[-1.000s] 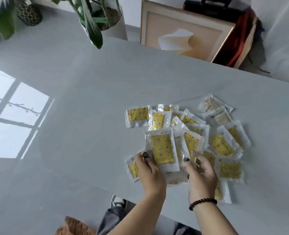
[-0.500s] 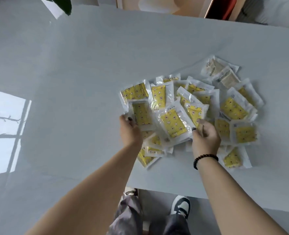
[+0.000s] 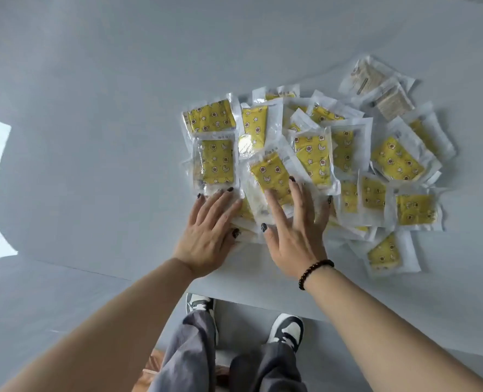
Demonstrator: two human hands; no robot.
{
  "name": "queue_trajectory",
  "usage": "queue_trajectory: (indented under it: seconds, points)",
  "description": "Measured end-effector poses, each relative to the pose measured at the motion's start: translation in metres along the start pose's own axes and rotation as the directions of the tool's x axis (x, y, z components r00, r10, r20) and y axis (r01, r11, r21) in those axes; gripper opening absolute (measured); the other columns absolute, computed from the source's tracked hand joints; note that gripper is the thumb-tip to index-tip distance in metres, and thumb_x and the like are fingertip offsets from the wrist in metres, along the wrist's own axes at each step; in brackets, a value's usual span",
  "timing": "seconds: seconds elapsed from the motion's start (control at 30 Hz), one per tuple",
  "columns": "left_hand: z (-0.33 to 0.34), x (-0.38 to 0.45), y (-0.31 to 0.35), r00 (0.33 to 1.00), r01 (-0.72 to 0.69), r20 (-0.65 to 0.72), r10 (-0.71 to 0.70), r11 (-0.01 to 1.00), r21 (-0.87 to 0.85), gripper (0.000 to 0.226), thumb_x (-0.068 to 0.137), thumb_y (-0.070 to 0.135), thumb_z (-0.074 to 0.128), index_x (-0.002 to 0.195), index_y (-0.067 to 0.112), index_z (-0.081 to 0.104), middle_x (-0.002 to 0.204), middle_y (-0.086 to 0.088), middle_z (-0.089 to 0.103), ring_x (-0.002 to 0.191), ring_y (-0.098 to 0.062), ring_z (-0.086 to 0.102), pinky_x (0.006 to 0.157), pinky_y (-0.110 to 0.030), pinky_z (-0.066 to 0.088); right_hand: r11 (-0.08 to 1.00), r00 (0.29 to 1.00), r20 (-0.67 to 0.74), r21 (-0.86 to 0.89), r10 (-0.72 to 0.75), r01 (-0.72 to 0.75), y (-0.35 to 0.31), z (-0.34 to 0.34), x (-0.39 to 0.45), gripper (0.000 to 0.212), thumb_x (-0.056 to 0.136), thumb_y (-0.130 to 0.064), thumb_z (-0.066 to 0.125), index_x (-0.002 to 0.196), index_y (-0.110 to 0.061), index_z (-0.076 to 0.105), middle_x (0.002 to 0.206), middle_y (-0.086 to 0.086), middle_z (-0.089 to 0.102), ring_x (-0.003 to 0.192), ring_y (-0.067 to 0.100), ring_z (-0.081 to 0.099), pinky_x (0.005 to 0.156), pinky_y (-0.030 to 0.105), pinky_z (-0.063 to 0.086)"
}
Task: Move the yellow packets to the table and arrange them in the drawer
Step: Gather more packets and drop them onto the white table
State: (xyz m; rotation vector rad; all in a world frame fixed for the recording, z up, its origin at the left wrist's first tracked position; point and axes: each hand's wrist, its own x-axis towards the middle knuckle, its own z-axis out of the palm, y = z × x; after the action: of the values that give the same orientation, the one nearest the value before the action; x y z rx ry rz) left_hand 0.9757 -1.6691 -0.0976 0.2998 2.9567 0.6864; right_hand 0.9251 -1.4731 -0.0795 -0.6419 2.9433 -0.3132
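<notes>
Several yellow packets (image 3: 313, 157) in clear wrappers lie in a loose, overlapping heap on the pale grey table (image 3: 98, 137), right of centre. My left hand (image 3: 209, 230) lies flat with spread, straight fingers on the heap's near left corner. My right hand (image 3: 296, 230), with a dark bead bracelet at the wrist, presses flat on packets in the middle of the near side. Neither hand grips a packet. No drawer is in view.
Two pale, face-down packets (image 3: 381, 89) lie at the heap's far right. The table's near edge (image 3: 263, 304) runs just below my wrists, with my legs and shoes (image 3: 285, 332) under it. Bare tabletop stretches left and beyond the heap.
The view has tilted further down over the table. Both hands let go of the packets they held and now lie flat on the heap. The plant and picture frame have left the view.
</notes>
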Motion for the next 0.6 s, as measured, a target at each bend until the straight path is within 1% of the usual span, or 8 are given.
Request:
queue_trajectory:
  seconds: [0.07,0.13,0.2,0.27,0.43,0.5,0.6]
  points:
    - [0.008,-0.005,-0.004,1.000,-0.021,-0.020,0.022,0.998,0.063,0.060,0.092,0.031,0.043,0.147,0.011,0.032,0.151,-0.013,0.035,0.144,-0.029,0.024,0.114,-0.056,0.021,0.998,0.998,0.019,-0.013,-0.054,0.055,0.003,0.019,-0.019,0.066,0.083,-0.039,0.046,0.145,-0.025,0.029,0.151,0.017,0.017,0.139,0.039,0.027,0.106,0.068,0.011]
    - [0.008,-0.004,-0.004,0.998,-0.031,-0.045,0.035,0.996,0.086,0.060,0.091,0.034,0.044,0.146,0.010,0.034,0.151,-0.014,0.036,0.143,-0.030,0.026,0.113,-0.057,0.023,0.995,0.995,0.005,-0.001,-0.104,0.104,0.007,0.028,-0.024,0.068,0.084,-0.040,0.048,0.146,-0.024,0.026,0.151,0.019,0.016,0.139,0.039,0.028,0.107,0.068,0.014]
    - [0.008,-0.003,-0.004,0.997,-0.045,-0.064,0.052,0.993,0.110,0.060,0.092,0.035,0.043,0.146,0.011,0.033,0.150,-0.015,0.036,0.143,-0.031,0.026,0.113,-0.057,0.022,0.991,0.991,-0.037,0.018,-0.131,0.131,0.008,0.032,-0.023,0.067,0.085,-0.041,0.050,0.146,-0.023,0.029,0.151,0.020,0.019,0.138,0.039,0.030,0.108,0.067,0.016]
    - [0.010,-0.004,-0.004,0.995,-0.070,-0.062,0.077,0.991,0.117,0.058,0.093,0.035,0.043,0.146,0.013,0.031,0.150,-0.016,0.035,0.143,-0.032,0.025,0.113,-0.059,0.021,0.991,0.989,-0.081,0.051,-0.121,0.126,0.007,0.033,-0.023,0.064,0.086,-0.042,0.051,0.144,-0.021,0.034,0.149,0.021,0.025,0.137,0.040,0.032,0.107,0.066,0.018]
    - [0.014,-0.006,-0.005,0.992,-0.113,-0.045,0.122,0.979,0.167,0.056,0.094,0.036,0.042,0.145,0.014,0.031,0.149,-0.018,0.035,0.142,-0.035,0.026,0.112,-0.061,0.019,0.991,0.982,-0.140,0.010,-0.129,0.131,0.007,0.036,-0.021,0.060,0.088,-0.041,0.049,0.142,-0.017,0.041,0.146,0.024,0.031,0.134,0.041,0.036,0.104,0.067,0.023]
    - [0.014,-0.007,-0.006,0.993,-0.117,-0.014,0.121,0.977,0.177,0.060,0.093,0.037,0.042,0.147,0.013,0.028,0.150,-0.019,0.034,0.143,-0.035,0.024,0.112,-0.062,0.018,0.990,0.979,-0.149,-0.010,-0.141,0.141,0.006,0.036,-0.020,0.059,0.087,-0.039,0.050,0.141,-0.015,0.042,0.144,0.026,0.035,0.134,0.043,0.036,0.102,0.068,0.024]
    - [0.013,-0.007,-0.007,0.990,-0.144,0.033,0.140,0.968,0.204,0.065,0.093,0.040,0.038,0.149,0.013,0.021,0.152,-0.017,0.031,0.145,-0.033,0.019,0.113,-0.062,0.017,0.988,0.979,-0.132,-0.040,-0.156,0.152,0.007,0.038,-0.020,0.060,0.087,-0.039,0.048,0.141,-0.014,0.038,0.144,0.028,0.035,0.134,0.045,0.035,0.103,0.070,0.022]
